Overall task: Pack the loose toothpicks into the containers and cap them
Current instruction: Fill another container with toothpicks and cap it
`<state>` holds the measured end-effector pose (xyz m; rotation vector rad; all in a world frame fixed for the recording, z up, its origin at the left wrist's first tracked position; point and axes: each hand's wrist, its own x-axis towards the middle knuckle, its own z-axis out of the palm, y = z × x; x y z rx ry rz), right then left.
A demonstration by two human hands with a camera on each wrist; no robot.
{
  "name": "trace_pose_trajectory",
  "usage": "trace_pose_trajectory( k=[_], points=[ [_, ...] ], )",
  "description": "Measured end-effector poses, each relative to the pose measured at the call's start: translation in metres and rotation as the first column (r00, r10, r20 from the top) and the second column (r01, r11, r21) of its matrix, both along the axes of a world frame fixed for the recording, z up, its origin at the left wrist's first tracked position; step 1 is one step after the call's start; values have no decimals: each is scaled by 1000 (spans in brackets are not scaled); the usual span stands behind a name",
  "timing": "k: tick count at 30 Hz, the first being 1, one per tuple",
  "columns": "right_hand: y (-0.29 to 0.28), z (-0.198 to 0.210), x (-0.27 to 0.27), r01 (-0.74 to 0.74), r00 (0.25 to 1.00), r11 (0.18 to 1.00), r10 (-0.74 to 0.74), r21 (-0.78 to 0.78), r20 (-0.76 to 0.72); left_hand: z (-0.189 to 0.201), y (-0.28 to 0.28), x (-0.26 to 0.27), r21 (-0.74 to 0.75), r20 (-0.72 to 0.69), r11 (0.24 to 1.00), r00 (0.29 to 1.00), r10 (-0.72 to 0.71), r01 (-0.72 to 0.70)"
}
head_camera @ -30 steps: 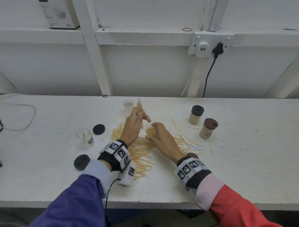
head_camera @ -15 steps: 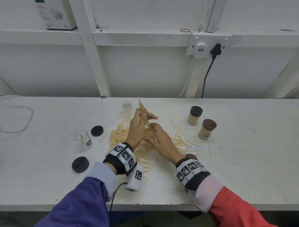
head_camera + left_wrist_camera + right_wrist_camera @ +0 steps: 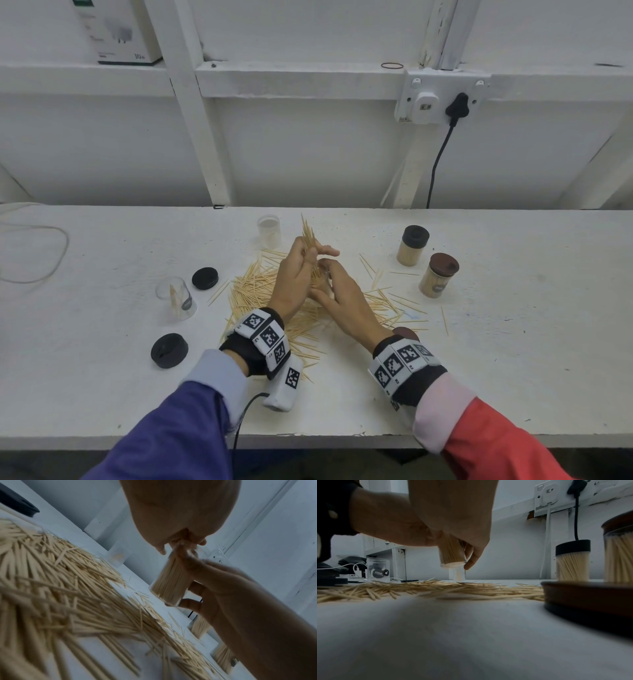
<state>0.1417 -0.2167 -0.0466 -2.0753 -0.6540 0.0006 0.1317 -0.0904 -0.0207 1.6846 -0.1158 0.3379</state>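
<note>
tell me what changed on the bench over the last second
The left hand brought its toothpick bundle across to the right hand, which holds a clear container; hands apart before, now touching, bundle angled toward the container mouth. The right hand kept its grip. Loose toothpicks, two capped jars, empty containers and black caps stayed put.

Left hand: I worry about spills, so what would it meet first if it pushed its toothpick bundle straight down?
Most likely the packed jar that the right hand holds just beneath the left hand; its bundle seems aimed into the jar's mouth, though depth is unclear.
</note>
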Motion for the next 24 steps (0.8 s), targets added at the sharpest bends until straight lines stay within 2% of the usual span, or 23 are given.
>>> trace_pose_trajectory(
  k=[7,13,20,24],
  points=[
    [-2,2,-1,18,999,998,-20,54,27,-5,4,0,67,-52,995,996,-76,80],
    [-3,3,-1,36,999,998,-37,53,28,-11,11,8,180,-53,984,998,15,-5],
    [-1,1,0,50,998,997,-52,57,20,-7,13,5,163,-65,986,997,-28,39],
    [-1,0,0,53,998,997,-55,59,27,-11,12,6,236,-43,970,998,-48,57]
  ],
)
